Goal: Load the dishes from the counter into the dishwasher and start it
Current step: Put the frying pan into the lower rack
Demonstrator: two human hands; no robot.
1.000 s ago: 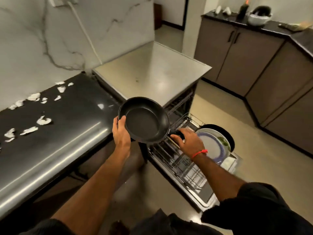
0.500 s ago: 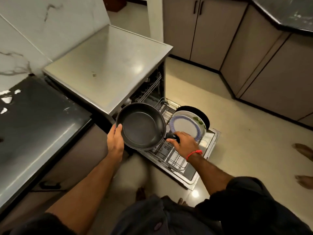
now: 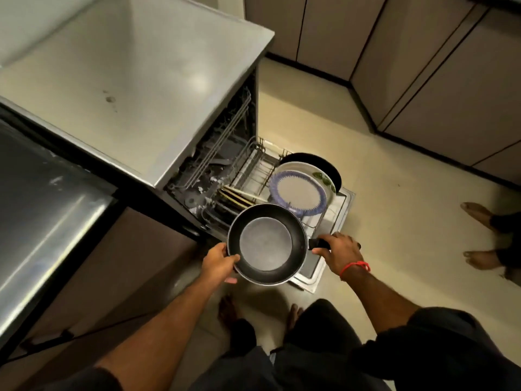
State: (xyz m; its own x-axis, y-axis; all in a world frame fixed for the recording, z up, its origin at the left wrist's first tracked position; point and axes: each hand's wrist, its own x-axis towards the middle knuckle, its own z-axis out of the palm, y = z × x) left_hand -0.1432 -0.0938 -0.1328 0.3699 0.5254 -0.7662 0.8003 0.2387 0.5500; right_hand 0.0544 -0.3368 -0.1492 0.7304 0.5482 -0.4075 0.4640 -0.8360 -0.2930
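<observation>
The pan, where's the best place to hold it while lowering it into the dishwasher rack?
Grip the pan by its handle, coming from the right, where the stub sticks out sideways clear of the rack. The right hand already wraps it there. The left hand steadies the opposite rim, which probably helps since the pan is wide and held level above the plates.

A home kitchen. A steel-topped dishwasher (image 3: 135, 80) stands open, its pulled-out wire rack (image 3: 253, 170) holding a white plate with a blue patterned rim (image 3: 298, 193). A dark polished stone table (image 3: 42, 198) adjoins it, flat brown cabinet doors (image 3: 423, 66) line the far wall, and the floor is pale beige tile (image 3: 394, 221).
</observation>
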